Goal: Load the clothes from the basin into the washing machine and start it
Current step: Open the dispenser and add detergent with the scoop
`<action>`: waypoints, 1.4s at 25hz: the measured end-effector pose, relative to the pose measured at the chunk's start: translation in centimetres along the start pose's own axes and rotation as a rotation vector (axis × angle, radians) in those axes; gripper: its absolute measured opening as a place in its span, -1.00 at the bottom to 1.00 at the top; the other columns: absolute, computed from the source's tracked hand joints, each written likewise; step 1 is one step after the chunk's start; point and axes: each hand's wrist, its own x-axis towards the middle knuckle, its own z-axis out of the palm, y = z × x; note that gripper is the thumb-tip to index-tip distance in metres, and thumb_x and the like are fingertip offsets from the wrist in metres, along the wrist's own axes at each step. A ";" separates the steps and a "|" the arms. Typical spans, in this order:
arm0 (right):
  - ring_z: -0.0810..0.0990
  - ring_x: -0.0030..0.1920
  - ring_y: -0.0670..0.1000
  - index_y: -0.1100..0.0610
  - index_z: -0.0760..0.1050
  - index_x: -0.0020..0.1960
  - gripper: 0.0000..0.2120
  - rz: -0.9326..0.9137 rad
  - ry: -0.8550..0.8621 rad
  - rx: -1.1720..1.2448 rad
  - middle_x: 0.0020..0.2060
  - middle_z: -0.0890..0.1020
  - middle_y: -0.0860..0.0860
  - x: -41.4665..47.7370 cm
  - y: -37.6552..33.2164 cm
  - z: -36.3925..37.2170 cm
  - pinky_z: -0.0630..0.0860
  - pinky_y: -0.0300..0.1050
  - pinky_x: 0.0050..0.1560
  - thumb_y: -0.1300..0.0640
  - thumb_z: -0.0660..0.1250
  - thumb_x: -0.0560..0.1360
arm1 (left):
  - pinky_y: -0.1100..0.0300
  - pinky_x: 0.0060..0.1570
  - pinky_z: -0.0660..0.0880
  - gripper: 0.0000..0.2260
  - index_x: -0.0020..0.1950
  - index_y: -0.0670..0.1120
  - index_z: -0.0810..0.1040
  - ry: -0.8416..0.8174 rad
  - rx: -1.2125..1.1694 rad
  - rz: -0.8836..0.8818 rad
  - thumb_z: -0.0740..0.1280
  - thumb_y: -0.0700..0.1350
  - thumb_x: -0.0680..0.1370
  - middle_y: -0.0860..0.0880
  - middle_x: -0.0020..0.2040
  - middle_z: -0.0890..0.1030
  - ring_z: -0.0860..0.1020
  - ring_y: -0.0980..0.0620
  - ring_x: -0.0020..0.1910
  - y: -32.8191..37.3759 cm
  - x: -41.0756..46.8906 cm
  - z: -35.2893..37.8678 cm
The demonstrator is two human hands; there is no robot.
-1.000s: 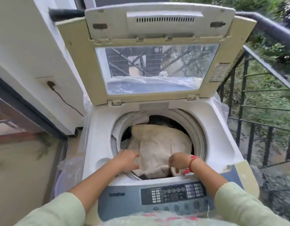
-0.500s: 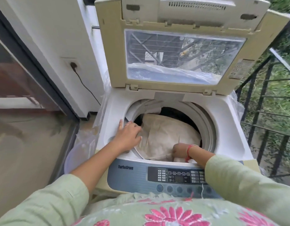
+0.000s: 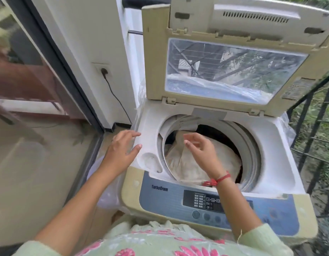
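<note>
The top-loading washing machine stands with its lid raised upright. A cream cloth fills the drum, with dark fabric behind it. My left hand hovers with spread fingers just past the machine's left edge, holding nothing. My right hand, a red thread at the wrist, floats above the drum opening with loosely curled fingers, also empty. The blue control panel with its buttons runs along the front. No basin is in view.
A black power cord runs from a wall socket down beside the machine. A glass sliding door lies to the left. A dark metal railing borders the right. Clear plastic sheeting hangs at the machine's left side.
Both hands have lifted out of the drum and off the cloth. The left hand has moved out past the machine's left edge. My view has swung to the left.
</note>
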 end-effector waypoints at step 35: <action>0.42 0.18 -0.10 0.07 0.42 0.29 -0.63 -0.189 0.536 -0.182 0.11 0.41 -0.14 1.3 3.1 -4.1 0.49 0.07 0.17 0.21 0.31 0.50 | 0.25 0.12 0.29 -0.69 0.27 0.01 0.48 -0.140 -0.221 0.116 0.34 -0.03 0.53 0.09 0.19 0.48 0.39 0.17 0.18 5.7 7.3 4.1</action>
